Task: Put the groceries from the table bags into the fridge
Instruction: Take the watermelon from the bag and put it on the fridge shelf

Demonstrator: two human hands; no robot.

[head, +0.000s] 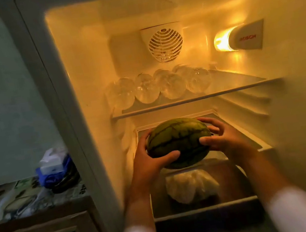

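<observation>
Gripping the watermelon (179, 142) from both sides, the left hand (151, 155) and right hand (223, 138) hold it at the mouth of the open fridge (85, 86), over the lower shelf (241, 133). Whether it rests on the glass yet is unclear. Above, clear bottles (158, 87) lie in a row on the upper shelf (196, 99), and a white bag (191, 185) sits in the drawer (205, 209) below. The melon looks heavy and smooth, so it could slip if either palm loosens early. Being round, it may roll forward off the shelf edge once released. A hard landing could crack the glass.
</observation>
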